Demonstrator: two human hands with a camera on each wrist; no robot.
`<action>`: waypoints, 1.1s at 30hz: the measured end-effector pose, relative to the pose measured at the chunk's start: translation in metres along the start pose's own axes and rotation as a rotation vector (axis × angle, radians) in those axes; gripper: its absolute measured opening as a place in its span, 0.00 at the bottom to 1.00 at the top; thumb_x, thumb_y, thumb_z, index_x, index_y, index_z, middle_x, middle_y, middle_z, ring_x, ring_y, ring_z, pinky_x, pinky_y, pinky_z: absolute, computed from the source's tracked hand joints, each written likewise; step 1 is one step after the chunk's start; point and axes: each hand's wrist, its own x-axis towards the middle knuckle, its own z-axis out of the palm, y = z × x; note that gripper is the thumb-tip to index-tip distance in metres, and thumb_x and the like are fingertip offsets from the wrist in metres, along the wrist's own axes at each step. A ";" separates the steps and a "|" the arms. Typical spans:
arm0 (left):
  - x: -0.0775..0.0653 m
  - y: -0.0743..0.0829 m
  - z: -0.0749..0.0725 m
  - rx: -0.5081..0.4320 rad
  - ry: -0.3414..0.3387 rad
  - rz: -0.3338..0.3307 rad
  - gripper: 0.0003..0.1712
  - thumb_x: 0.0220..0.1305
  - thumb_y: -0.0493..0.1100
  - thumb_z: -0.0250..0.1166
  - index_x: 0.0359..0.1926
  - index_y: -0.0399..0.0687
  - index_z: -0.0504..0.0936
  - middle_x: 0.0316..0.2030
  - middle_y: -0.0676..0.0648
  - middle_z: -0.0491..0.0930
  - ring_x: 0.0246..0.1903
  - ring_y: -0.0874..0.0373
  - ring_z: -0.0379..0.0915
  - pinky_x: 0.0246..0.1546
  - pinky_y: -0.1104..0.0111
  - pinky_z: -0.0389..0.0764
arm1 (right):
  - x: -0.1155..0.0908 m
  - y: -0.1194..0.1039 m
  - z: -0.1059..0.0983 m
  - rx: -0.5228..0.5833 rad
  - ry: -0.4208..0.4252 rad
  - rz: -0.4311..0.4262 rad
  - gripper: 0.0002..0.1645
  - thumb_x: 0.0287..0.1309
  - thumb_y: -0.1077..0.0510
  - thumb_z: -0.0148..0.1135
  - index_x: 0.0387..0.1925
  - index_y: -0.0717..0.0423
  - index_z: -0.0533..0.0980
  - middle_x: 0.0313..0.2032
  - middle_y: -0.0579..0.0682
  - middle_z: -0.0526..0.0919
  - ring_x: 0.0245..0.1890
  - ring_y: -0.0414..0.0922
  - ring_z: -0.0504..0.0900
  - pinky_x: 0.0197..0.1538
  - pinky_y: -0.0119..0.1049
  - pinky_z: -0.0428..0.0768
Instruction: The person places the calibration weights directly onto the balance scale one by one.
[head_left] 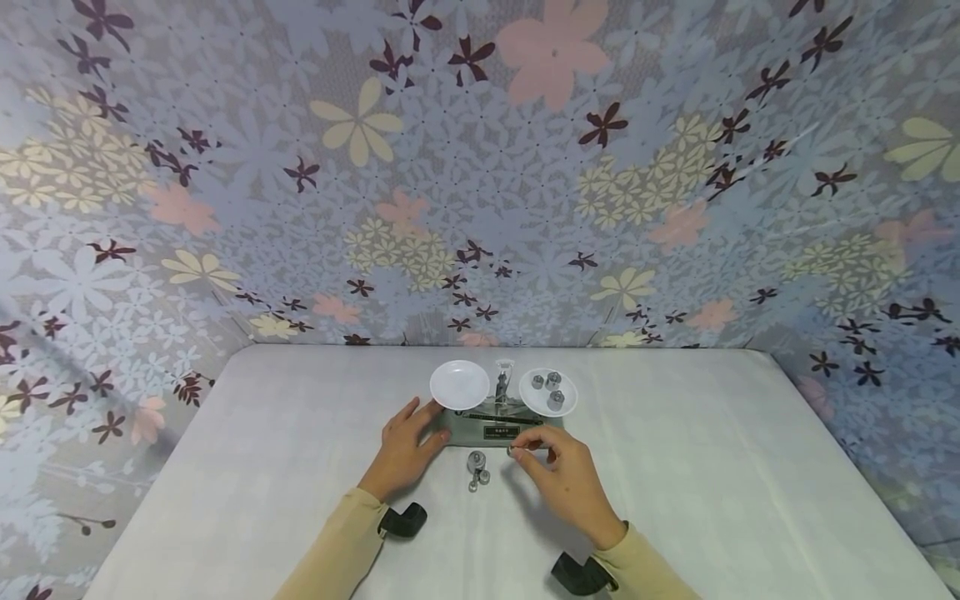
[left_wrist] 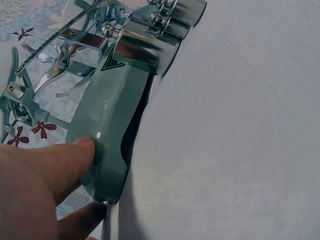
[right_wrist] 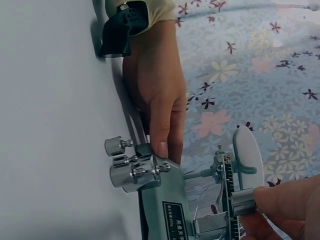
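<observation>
A green balance scale (head_left: 463,431) stands on the table with two white pans. My left hand (head_left: 405,454) grips the left end of its base, thumb on the near face and fingers behind, as the left wrist view shows. Between thumb and fingertips, my right hand (head_left: 568,482) pinches a small metal weight (right_wrist: 244,201) just in front of the base's right half. Three knobbed metal weights (head_left: 555,398) sit on the right pan (head_left: 534,402). Nothing lies on the left pan (head_left: 459,385). Several more weights (head_left: 477,462) stand grouped on the table before the base.
A white cloth covers the table (head_left: 720,467), whose far edge meets a flower-patterned curtain (head_left: 480,167). Black wrist devices (head_left: 405,521) are strapped at both sleeves.
</observation>
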 end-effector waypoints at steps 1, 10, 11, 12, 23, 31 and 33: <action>0.000 0.000 0.000 0.000 0.001 0.001 0.30 0.72 0.46 0.61 0.70 0.41 0.71 0.69 0.40 0.70 0.74 0.35 0.49 0.71 0.37 0.46 | 0.000 0.000 0.000 0.001 0.000 0.000 0.11 0.56 0.65 0.73 0.34 0.44 0.84 0.34 0.34 0.83 0.37 0.38 0.79 0.37 0.34 0.74; 0.000 -0.001 0.000 0.000 -0.001 -0.003 0.30 0.71 0.46 0.61 0.70 0.41 0.71 0.69 0.40 0.70 0.74 0.35 0.49 0.71 0.37 0.45 | 0.005 -0.005 0.000 0.001 0.027 -0.041 0.09 0.57 0.62 0.73 0.34 0.43 0.83 0.34 0.34 0.82 0.35 0.42 0.78 0.36 0.34 0.74; 0.000 0.000 0.000 0.000 -0.002 -0.004 0.30 0.71 0.46 0.61 0.70 0.41 0.71 0.69 0.40 0.70 0.74 0.35 0.49 0.71 0.37 0.45 | 0.006 -0.005 0.000 -0.002 0.032 -0.051 0.10 0.57 0.63 0.73 0.34 0.43 0.83 0.33 0.34 0.82 0.34 0.43 0.78 0.36 0.34 0.74; 0.000 -0.001 0.000 0.001 -0.003 -0.005 0.30 0.71 0.46 0.61 0.70 0.41 0.71 0.69 0.40 0.70 0.74 0.35 0.49 0.71 0.37 0.45 | 0.006 -0.005 0.000 -0.005 0.036 -0.059 0.10 0.57 0.63 0.73 0.34 0.44 0.83 0.33 0.34 0.81 0.34 0.44 0.78 0.35 0.34 0.74; -0.002 0.000 -0.001 -0.005 -0.006 -0.017 0.30 0.71 0.47 0.61 0.69 0.40 0.72 0.68 0.40 0.71 0.74 0.35 0.50 0.71 0.37 0.46 | 0.010 -0.010 -0.006 -0.008 0.044 -0.090 0.06 0.59 0.60 0.72 0.37 0.46 0.84 0.33 0.34 0.80 0.31 0.39 0.75 0.32 0.35 0.73; -0.001 0.000 0.000 -0.001 -0.009 -0.018 0.30 0.72 0.47 0.61 0.70 0.40 0.71 0.68 0.40 0.71 0.74 0.36 0.49 0.71 0.38 0.45 | 0.011 -0.014 -0.008 0.011 0.056 -0.096 0.07 0.58 0.61 0.72 0.36 0.46 0.84 0.32 0.35 0.80 0.29 0.41 0.74 0.32 0.36 0.73; 0.000 0.000 -0.001 0.000 -0.008 -0.015 0.30 0.72 0.47 0.61 0.69 0.40 0.72 0.68 0.40 0.71 0.74 0.36 0.50 0.71 0.37 0.46 | 0.012 -0.014 -0.009 0.011 0.060 -0.099 0.06 0.59 0.61 0.72 0.36 0.47 0.84 0.32 0.35 0.80 0.29 0.41 0.74 0.32 0.37 0.73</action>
